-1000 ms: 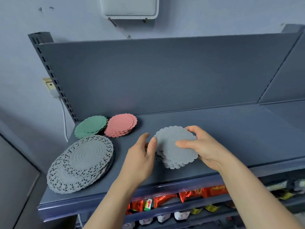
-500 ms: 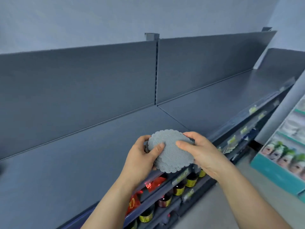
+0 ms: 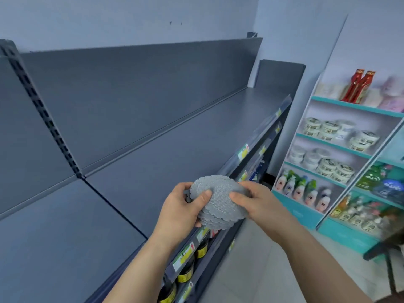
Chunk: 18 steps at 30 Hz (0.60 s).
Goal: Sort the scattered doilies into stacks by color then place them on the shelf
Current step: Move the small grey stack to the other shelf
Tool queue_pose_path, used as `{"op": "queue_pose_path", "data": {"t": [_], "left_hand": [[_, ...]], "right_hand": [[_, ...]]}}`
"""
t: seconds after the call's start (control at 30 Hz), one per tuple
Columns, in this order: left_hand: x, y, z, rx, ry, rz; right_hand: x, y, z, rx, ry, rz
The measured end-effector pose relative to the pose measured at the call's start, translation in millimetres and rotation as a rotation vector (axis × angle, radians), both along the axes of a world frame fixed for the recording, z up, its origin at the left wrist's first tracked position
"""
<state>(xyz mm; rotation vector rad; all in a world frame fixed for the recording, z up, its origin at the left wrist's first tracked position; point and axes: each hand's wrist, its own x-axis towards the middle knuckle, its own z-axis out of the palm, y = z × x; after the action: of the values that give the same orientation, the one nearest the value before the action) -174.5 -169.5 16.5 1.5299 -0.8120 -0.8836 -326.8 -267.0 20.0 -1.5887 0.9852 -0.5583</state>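
shelf (image 3: 153, 149): dark grey metal, runs left of and beyond both hands; left end cut off by frame.
wall (image 3: 131, 18): pale blue-grey, behind shelf's back panel.
teal rack (image 3: 306, 217): right of right hand, well apart; tubs and bottles blurred, labels unreadable.
floor (image 3: 258, 270): pale, below right forearm.
jars (image 3: 185, 273): yellow labels, lower tier under left hand, mostly hidden by shelf edge.
left hand (image 3: 181, 213): grips stack's left edge, thumb on top, fingers hidden underneath.
right hand (image 3: 260, 204): grips right edge, thumb on top.
grey doilies (image 3: 220, 204): stack between both hands, at shelf's front edge; count unclear.
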Motion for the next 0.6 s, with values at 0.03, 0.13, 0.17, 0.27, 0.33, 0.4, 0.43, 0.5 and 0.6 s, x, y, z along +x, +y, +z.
{"op": "queue_pose_path", "data": {"t": [0.03,0.13,0.17,0.27,0.33,0.4,0.43,0.5,0.6], "left_hand": [[-2,-21,0,-0.001,-0.002,-0.017],[-4,-86,3,-0.006,-0.012,-0.079],[-5,-108,4,-0.008,-0.003,-0.100],[-8,-175,7,0.013,-0.020,-0.155],[-11,-219,10,0.020,-0.052,-0.194],[-16,-260,12,0.019,-0.066,-0.228],[-19,-279,13,0.019,-0.066,-0.244],[-27,-314,13,0.020,-0.078,-0.277],[-37,-364,8,0.020,-0.098,-0.305]], "right_hand": [[-4,-18,0,-0.001,0.001,-0.019],[-13,-72,3,-0.014,0.004,-0.099],[-15,-91,5,-0.022,0.007,-0.128],[-23,-144,13,-0.030,0.019,-0.203],[-29,-179,16,-0.021,0.009,-0.239],[-35,-213,17,-0.017,0.000,-0.283],[-39,-229,17,-0.010,-0.004,-0.309],[-48,-260,14,0.002,-0.007,-0.344],[-59,-309,9,-0.001,0.009,-0.360]]}}
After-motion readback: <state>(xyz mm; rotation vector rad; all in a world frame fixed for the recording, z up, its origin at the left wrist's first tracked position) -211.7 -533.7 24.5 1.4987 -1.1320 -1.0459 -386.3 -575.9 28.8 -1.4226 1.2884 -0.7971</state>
